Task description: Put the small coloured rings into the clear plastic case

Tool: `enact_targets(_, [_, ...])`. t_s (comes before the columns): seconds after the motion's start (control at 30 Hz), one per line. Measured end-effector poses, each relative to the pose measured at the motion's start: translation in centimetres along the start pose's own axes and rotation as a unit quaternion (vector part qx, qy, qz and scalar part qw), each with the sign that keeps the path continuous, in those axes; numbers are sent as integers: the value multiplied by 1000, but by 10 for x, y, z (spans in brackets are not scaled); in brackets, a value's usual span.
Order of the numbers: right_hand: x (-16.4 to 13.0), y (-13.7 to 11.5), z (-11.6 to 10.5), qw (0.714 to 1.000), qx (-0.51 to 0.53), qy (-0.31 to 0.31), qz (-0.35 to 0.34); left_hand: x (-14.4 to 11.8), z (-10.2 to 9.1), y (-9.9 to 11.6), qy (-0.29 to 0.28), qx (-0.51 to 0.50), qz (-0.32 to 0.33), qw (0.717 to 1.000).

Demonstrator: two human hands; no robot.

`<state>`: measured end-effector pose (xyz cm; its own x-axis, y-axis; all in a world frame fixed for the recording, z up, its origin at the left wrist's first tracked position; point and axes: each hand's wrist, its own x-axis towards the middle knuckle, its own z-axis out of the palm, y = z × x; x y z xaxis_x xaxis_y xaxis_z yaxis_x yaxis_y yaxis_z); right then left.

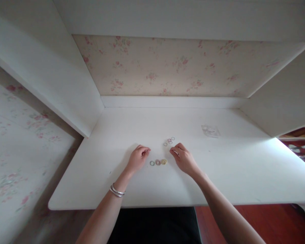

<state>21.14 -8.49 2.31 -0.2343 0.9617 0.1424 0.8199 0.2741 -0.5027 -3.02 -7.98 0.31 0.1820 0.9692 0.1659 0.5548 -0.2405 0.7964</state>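
Note:
My left hand (137, 158) rests on the white desk with thumb and index finger pinched together; whether anything is between them is too small to tell. Facing it, my right hand (185, 160) is also closed in a pinch, its fingertips beside a few loose thin rings (169, 141). Any small item in that pinch cannot be made out. Between the hands, nearer to me, lie a green ring group (152, 163), a pinkish-brown ring group (158, 162) and a yellow ring group (164, 162) in a row. They look like small hair ties or bands.
A clear plastic bag (210, 131) lies on the desk (244, 169) to the back right. White panels (73, 78) enclose the desk's left and right sides, with flowered wallpaper (165, 67) behind. Silver bangles (117, 191) circle my left wrist.

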Motion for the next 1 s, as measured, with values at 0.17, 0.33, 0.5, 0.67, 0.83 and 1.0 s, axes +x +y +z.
enact_targets(0.17, [-26,-10,-1,999,37,-8,-10,0,1,0,-4,17,8,1000])
enact_targets(0.33, [-38,-12,5,999,14,-38,-3,-2,3,1,-3,29,17,999])
enact_targets(0.5, [-42,-11,8,999,-10,-35,1,-4,6,2,0,36,23,999])
enact_targets(0.67, [-44,-11,7,998,-50,-42,15,-4,8,1,0,34,23,999])
enact_targets(0.83, [-48,-4,5,1000,4,16,26,-1,9,4,-12,56,23,998])
enact_targets(1.0, [-53,14,7,989,98,83,73,12,19,21,-60,90,54,993])
